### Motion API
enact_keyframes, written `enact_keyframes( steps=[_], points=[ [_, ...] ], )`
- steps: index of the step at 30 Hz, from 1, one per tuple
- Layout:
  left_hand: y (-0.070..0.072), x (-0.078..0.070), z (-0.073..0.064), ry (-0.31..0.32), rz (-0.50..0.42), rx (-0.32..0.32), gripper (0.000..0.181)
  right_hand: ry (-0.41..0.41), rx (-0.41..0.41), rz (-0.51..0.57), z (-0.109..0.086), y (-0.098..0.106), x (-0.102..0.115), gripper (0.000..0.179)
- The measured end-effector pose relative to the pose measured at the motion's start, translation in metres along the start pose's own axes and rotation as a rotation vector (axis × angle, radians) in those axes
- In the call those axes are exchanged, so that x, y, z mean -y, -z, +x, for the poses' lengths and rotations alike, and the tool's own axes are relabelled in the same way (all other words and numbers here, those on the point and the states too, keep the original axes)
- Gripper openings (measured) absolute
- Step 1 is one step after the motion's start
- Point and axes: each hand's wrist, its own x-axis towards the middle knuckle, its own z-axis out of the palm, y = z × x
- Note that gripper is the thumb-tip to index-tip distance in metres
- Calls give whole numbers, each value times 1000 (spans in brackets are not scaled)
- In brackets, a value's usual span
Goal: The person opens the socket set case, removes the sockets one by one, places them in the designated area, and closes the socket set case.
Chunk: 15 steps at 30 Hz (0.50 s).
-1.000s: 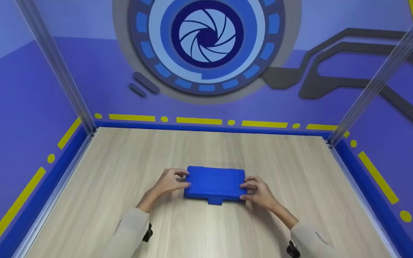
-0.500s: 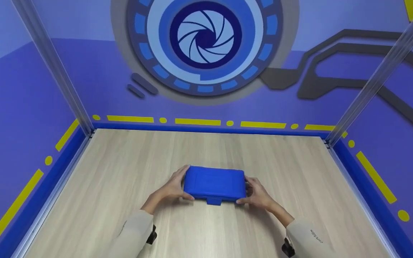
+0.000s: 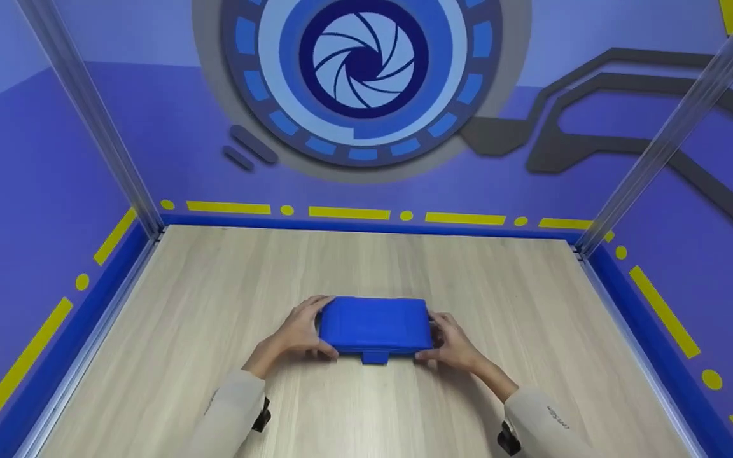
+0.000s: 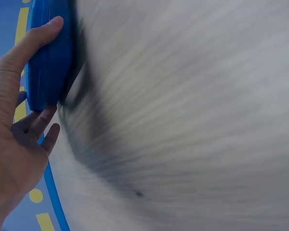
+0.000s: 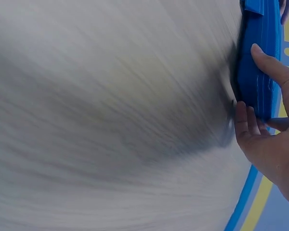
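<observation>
A flat blue plastic case point(image 3: 376, 323) with a latch tab point(image 3: 375, 357) on its near side is in the middle of the head view, its lid closed. My left hand point(image 3: 298, 329) grips the left end, thumb at the near edge and fingers around the far corner. At the opposite end my right hand point(image 3: 455, 343) holds it likewise, fingers partly hidden behind the side. In the left wrist view the thumb point(image 4: 54, 26) presses the case's side, fingers spread below its end. The right wrist view has the right thumb point(image 5: 260, 54) on the near side and fingertips right at the bottom edge.
The case is close over a light wood-grain table point(image 3: 366, 413). Blue panels with yellow dashes point(image 3: 349, 212) enclose the back and both sides, with metal posts point(image 3: 96, 121) at the back corners. A black strap piece point(image 3: 262, 415) is on each sleeve.
My fingertips have gone from touching the case's ends to gripping around them, thumbs moving to the near edge. The case has shifted slightly left and its near side shows taller.
</observation>
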Motion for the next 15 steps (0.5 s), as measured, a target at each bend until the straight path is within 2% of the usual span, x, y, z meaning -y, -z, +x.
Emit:
enact_keyframes(
  steps=[7,15],
  points=[
    [5,5,-5,23,-67,4,115,-8,19,18,1,0,2,96],
    [6,4,-8,46,-86,11,112,-3,17,66,1,2,1,96]
  ],
)
